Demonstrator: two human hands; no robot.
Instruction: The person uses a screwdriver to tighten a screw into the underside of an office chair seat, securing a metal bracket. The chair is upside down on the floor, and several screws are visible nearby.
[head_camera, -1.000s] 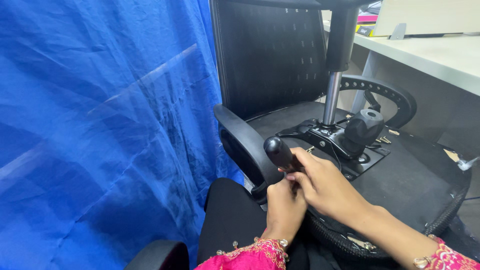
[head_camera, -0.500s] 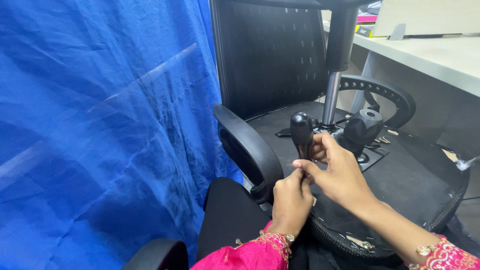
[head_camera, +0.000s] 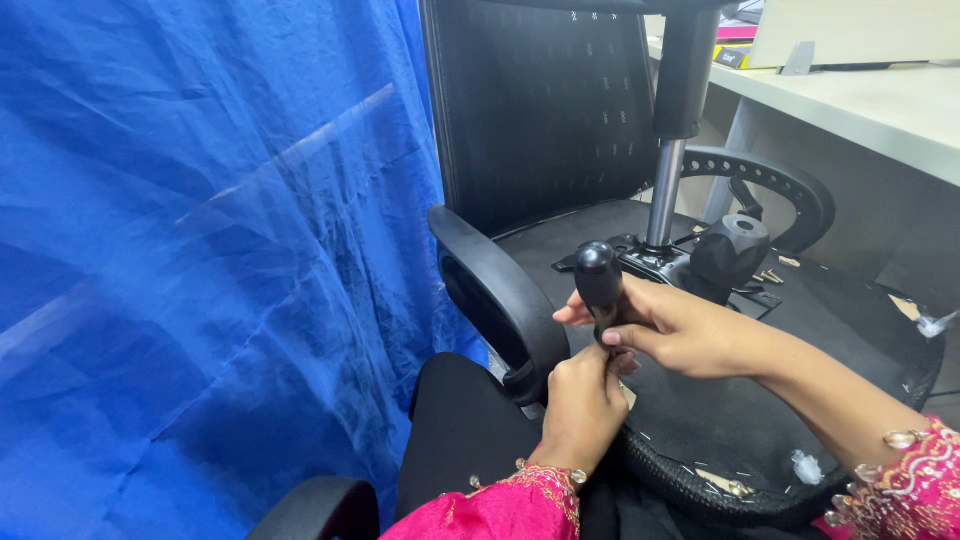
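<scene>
The right hand (head_camera: 690, 335) is wrapped around the shaft of a black screwdriver with a rounded, glossy plastic handle (head_camera: 599, 282), thumb and fingers closed on it so the handle stands upright and tips slightly left; this grip looks meant to keep the tool steady. Just below and nearer, the left hand (head_camera: 585, 405) is pinched narrow, its fingertips meeting at the tool's lower end, which they hide, so whether they grip a bit or a small part cannot be told. The handle is dark, smooth and bulb-shaped at the top, with a soft highlight. Both hands hover over the near left edge of an overturned black office chair seat (head_camera: 800, 400), beside its curved black plastic armrest (head_camera: 500, 290). Farther off stand the metal gas cylinder (head_camera: 662, 195) and black mesh backrest (head_camera: 545, 110). A blue fabric curtain (head_camera: 200, 260) fills the left; a pale desk (head_camera: 860, 100) sits far right.
</scene>
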